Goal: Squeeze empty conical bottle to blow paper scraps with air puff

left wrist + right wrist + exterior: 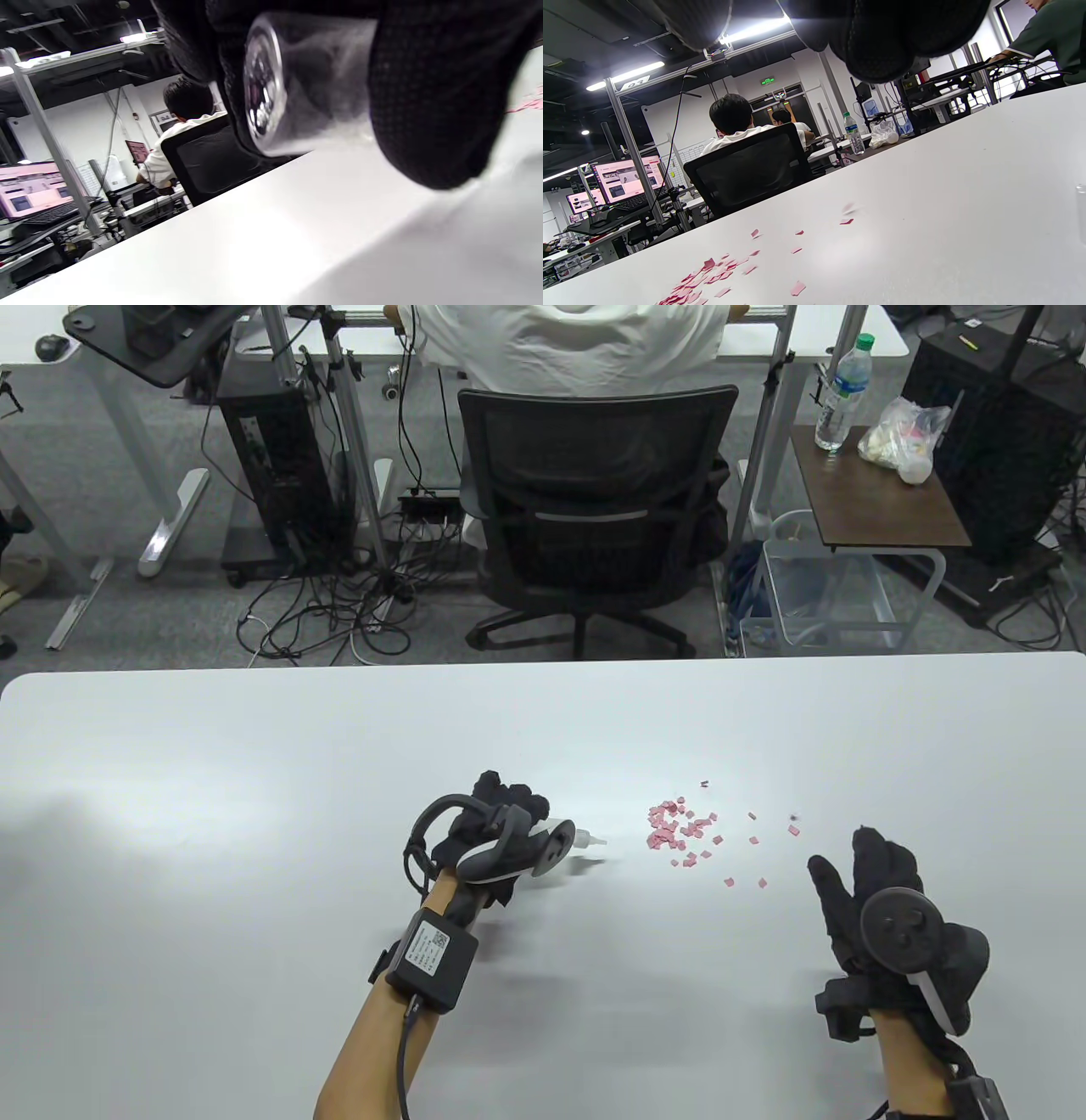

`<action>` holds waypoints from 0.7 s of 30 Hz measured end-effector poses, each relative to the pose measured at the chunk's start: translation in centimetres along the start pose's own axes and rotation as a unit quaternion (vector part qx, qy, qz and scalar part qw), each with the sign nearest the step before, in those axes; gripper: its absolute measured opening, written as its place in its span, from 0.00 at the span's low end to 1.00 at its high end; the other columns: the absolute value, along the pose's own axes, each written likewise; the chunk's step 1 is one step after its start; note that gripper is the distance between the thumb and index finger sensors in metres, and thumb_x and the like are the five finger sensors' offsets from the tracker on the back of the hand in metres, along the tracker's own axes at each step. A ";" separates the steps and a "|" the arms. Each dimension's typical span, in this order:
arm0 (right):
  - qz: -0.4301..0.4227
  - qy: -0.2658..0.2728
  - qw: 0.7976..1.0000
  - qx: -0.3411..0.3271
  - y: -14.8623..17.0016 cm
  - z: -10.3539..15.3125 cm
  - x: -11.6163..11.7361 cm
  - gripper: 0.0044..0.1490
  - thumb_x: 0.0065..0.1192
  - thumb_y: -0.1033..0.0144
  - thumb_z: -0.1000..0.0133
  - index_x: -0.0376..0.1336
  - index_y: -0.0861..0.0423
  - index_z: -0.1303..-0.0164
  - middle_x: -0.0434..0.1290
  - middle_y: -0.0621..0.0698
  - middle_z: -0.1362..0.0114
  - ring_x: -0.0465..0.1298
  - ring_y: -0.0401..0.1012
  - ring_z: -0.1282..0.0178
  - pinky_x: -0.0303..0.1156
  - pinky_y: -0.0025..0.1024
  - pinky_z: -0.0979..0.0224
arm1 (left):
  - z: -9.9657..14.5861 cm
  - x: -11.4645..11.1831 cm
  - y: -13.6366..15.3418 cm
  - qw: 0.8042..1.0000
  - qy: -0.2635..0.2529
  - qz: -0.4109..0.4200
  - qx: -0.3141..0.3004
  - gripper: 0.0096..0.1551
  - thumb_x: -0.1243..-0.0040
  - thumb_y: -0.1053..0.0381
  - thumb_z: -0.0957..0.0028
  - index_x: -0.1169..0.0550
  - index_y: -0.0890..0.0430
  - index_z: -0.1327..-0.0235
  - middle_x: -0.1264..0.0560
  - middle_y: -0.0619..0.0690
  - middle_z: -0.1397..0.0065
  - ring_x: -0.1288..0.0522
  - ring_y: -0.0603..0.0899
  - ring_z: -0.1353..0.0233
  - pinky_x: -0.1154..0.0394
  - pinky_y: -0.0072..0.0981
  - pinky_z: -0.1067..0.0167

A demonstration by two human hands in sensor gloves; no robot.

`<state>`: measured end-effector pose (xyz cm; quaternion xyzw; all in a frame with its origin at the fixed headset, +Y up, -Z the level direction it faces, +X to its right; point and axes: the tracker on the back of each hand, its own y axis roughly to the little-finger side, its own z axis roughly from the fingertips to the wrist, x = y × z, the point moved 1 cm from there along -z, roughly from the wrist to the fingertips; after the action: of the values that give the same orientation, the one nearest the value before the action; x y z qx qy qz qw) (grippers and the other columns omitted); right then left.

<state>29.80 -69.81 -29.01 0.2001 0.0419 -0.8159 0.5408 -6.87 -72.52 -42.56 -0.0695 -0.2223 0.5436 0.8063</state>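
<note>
My left hand [501, 831] grips a clear conical bottle [585, 840], lying sideways just above the white table [254, 780]. Its nozzle points right toward a heap of pink paper scraps [683, 831], a short gap away. In the left wrist view the bottle's [305, 84] clear body fills the top, with my gloved fingers [432, 93] curled round it. My right hand [870, 891] rests on the table right of the scraps, fingers straight and empty. The right wrist view shows the scraps [712, 275] spread at lower left, some scattered farther out.
Beyond the table's far edge a person sits in a black office chair [594, 526]. A side table [882, 509] with a water bottle [840, 390] and a plastic bag stands at back right. Cables lie on the floor.
</note>
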 end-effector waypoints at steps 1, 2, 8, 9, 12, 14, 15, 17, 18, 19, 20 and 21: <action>0.000 -0.001 1.000 0.000 0.0 0.0 0.0 0.47 0.57 0.45 0.36 0.57 0.66 0.17 0.63 0.71 0.22 0.75 0.57 0.37 0.69 0.62 0.31 | 0.0 0.0 -0.1 1.000 0.004 -0.004 -0.008 0.44 0.14 0.40 0.65 0.20 0.46 0.32 0.19 0.47 0.31 0.13 0.53 0.33 0.33 0.50 0.21; 0.000 -0.002 1.000 0.001 0.0 0.0 0.0 0.47 0.57 0.45 0.36 0.57 0.66 0.17 0.63 0.71 0.22 0.75 0.57 0.37 0.69 0.62 0.31 | 0.0 -0.1 -0.2 1.000 0.015 -0.005 -0.009 0.44 0.14 0.40 0.65 0.21 0.46 0.31 0.19 0.47 0.30 0.13 0.53 0.33 0.34 0.51 0.21; 0.002 -0.001 1.000 0.001 0.0 0.0 0.0 0.47 0.57 0.45 0.36 0.57 0.66 0.17 0.63 0.71 0.22 0.75 0.57 0.37 0.69 0.62 0.31 | -0.3 0.2 -0.3 1.000 0.000 -0.018 0.001 0.35 0.11 0.41 0.71 0.15 0.45 0.47 0.14 0.42 0.43 0.10 0.48 0.42 0.29 0.42 0.23; 0.002 0.000 1.000 0.001 0.0 0.0 0.0 0.47 0.57 0.45 0.36 0.57 0.66 0.17 0.63 0.71 0.22 0.75 0.57 0.37 0.69 0.62 0.31 | -0.2 0.1 -0.2 1.000 0.007 -0.022 -0.005 0.36 0.12 0.41 0.71 0.15 0.44 0.45 0.15 0.42 0.41 0.10 0.48 0.40 0.30 0.43 0.22; 0.000 0.000 1.000 0.002 0.1 0.0 0.0 0.47 0.57 0.45 0.36 0.57 0.66 0.17 0.63 0.71 0.22 0.75 0.57 0.37 0.69 0.62 0.31 | -0.3 -0.1 0.0 1.000 0.028 0.004 0.001 0.43 0.15 0.40 0.64 0.20 0.45 0.32 0.19 0.47 0.31 0.13 0.53 0.33 0.34 0.51 0.21; 0.001 -0.002 1.000 0.001 0.1 0.0 0.0 0.47 0.57 0.45 0.36 0.57 0.66 0.17 0.63 0.71 0.22 0.75 0.57 0.37 0.69 0.62 0.31 | -0.2 0.0 -0.1 1.000 0.005 0.006 0.011 0.42 0.16 0.40 0.64 0.20 0.46 0.33 0.18 0.47 0.32 0.13 0.52 0.35 0.33 0.50 0.21; 0.002 -0.002 1.000 0.002 0.1 0.0 0.0 0.47 0.57 0.45 0.36 0.57 0.66 0.17 0.63 0.71 0.22 0.75 0.56 0.37 0.69 0.62 0.31 | -0.6 0.0 -0.2 1.000 0.008 -0.006 0.002 0.37 0.13 0.41 0.67 0.16 0.46 0.40 0.15 0.45 0.38 0.11 0.51 0.39 0.31 0.47 0.22; 0.003 0.000 1.000 0.001 0.1 0.0 0.0 0.47 0.57 0.45 0.36 0.57 0.66 0.17 0.63 0.71 0.22 0.75 0.57 0.37 0.69 0.62 0.31 | -0.4 0.1 -0.4 0.999 -0.006 -0.032 -0.006 0.36 0.12 0.41 0.71 0.15 0.44 0.46 0.14 0.41 0.42 0.10 0.48 0.41 0.29 0.43 0.23; 0.002 0.000 1.000 0.001 0.1 0.0 0.0 0.47 0.57 0.45 0.36 0.57 0.66 0.17 0.63 0.71 0.22 0.75 0.57 0.37 0.69 0.62 0.31 | -0.6 -0.1 -0.4 0.999 0.026 -0.021 -0.011 0.37 0.12 0.40 0.71 0.16 0.42 0.45 0.15 0.40 0.40 0.10 0.47 0.40 0.30 0.44 0.22; 0.002 0.000 1.000 0.002 0.1 0.0 -0.1 0.47 0.57 0.45 0.36 0.57 0.66 0.17 0.63 0.71 0.22 0.75 0.56 0.37 0.69 0.62 0.31 | -0.9 -0.4 -0.5 0.997 0.079 -0.001 -0.022 0.39 0.13 0.41 0.68 0.18 0.42 0.39 0.17 0.41 0.36 0.12 0.49 0.36 0.33 0.48 0.20; 0.002 0.001 1.000 0.003 0.1 0.0 -0.1 0.47 0.57 0.45 0.36 0.57 0.66 0.17 0.63 0.71 0.22 0.75 0.57 0.37 0.69 0.62 0.31 | -0.8 -0.7 -0.5 0.993 0.115 0.009 -0.008 0.42 0.14 0.40 0.64 0.21 0.44 0.33 0.19 0.45 0.31 0.14 0.52 0.33 0.35 0.52 0.20; 0.001 0.001 1.000 0.003 0.1 0.0 -0.1 0.47 0.57 0.45 0.36 0.57 0.66 0.17 0.63 0.71 0.21 0.75 0.57 0.37 0.69 0.62 0.31 | -0.7 -0.7 -0.4 0.995 0.099 0.009 0.002 0.43 0.16 0.40 0.62 0.22 0.45 0.30 0.20 0.47 0.30 0.15 0.53 0.32 0.36 0.53 0.20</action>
<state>29.94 -69.80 -29.00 0.2025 0.0395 -0.8154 0.5409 -6.39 -73.20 -43.25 -0.1236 -0.1398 0.5420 0.8194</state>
